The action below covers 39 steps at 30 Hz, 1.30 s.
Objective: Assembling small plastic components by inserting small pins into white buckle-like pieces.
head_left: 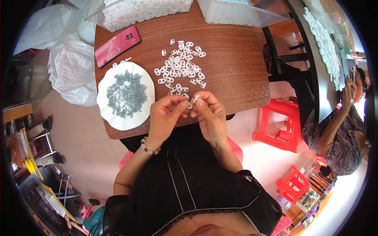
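Both hands meet over the near edge of the wooden table, fingers pinched. My left hand (167, 116), with a beaded bracelet on its wrist, grips a small white oval plastic piece (189, 106) with holes. Between the fingertips of my right hand (211, 114) is another small white plastic part (196, 98), its exact shape partly hidden by the fingers. Just beyond the hands lies a loose pile of white two-holed plastic pieces (181, 63). To the left, a white scalloped plate (104, 108) holds a heap of small grey parts (128, 94).
A pink phone (117, 46) lies at the table's far left. Clear bins of white parts (147, 13) stand along the far edge. White plastic bags (73, 70) hang at the left. Red stools (281, 124) and a person at another table (334, 133) are at the right.
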Tool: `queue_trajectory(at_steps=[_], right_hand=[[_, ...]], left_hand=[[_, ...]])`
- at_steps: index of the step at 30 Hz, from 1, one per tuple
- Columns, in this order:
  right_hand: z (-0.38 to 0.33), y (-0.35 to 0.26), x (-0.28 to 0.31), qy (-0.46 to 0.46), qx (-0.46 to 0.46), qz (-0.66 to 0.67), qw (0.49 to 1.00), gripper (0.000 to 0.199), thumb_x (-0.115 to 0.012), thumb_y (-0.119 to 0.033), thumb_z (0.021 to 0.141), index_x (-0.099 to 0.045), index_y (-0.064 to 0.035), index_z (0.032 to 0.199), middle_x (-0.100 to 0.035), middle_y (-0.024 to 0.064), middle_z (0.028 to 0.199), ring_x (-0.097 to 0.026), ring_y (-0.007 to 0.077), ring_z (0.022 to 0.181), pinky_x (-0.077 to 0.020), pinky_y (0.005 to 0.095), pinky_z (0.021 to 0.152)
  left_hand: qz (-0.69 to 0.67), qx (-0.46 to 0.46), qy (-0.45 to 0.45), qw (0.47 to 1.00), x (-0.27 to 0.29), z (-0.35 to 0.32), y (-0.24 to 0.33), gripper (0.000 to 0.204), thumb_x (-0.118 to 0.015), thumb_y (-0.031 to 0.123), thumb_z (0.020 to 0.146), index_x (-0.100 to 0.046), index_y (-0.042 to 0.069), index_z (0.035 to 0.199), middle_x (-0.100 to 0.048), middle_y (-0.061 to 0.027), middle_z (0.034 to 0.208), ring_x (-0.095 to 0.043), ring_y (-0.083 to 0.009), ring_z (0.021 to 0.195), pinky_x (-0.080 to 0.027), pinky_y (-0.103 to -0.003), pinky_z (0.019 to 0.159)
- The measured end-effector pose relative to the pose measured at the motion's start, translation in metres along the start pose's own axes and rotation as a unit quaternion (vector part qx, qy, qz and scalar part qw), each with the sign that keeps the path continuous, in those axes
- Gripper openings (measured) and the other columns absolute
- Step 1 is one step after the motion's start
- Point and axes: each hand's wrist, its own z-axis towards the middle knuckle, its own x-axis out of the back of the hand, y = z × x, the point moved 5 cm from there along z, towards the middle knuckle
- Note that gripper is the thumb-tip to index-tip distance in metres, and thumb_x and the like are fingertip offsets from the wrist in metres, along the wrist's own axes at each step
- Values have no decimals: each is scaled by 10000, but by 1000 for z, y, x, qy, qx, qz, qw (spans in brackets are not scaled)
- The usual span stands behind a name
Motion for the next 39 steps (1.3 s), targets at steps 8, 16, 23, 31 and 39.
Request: queue_trajectory(at_steps=[8, 16, 23, 31, 39], right_hand=[[-6, 4, -2, 28, 26, -15, 999, 146, -569, -135, 943, -555, -8, 1013, -610, 51, 856, -599, 105, 734, -503, 232, 682], [-11, 0, -10, 4, 74, -82, 994, 141, -561, -110, 941, -553, 5, 1021, -622, 60, 861, -609, 112, 740, -518, 251, 710], [-9, -2, -5, 30, 67, -94, 993, 117, -576, -71, 922, -579, 11, 1006, -631, 62, 880, -615, 117, 753, -507, 245, 719], [-5, -6, 1, 58, 59, -121, 989, 95, -604, -65, 902, -610, 9, 962, -650, 66, 897, -615, 113, 732, -506, 231, 695], [-3, -6, -1, 55, 42, -128, 989, 58, -598, -48, 895, -620, 5, 891, -658, 90, 917, -626, 107, 762, -523, 232, 726]], left_hand=[[-4, -11, 74, 997, -8, -4, 0, 199, -633, 133, 905, -655, -28, 1019, -679, -64, 847, -621, -76, 715, -501, -190, 597], [-3, 81, 22, 996, -6, -13, 0, 229, -629, 192, 912, -662, -10, 1016, -665, -32, 835, -596, -66, 717, -487, -196, 601], [-99, 51, 68, 991, 1, -12, -1, 228, -628, 177, 913, -658, -2, 1050, -682, -71, 904, -606, -84, 710, -493, -206, 617], [-186, 132, 7, 974, 6, -11, -3, 211, -592, 192, 932, -635, 30, 1060, -667, -49, 918, -600, -93, 781, -480, -206, 682], [-188, 137, 1, 972, 9, -10, -7, 222, -616, 200, 916, -647, 29, 1055, -672, -47, 914, -614, -96, 810, -480, -205, 698]])
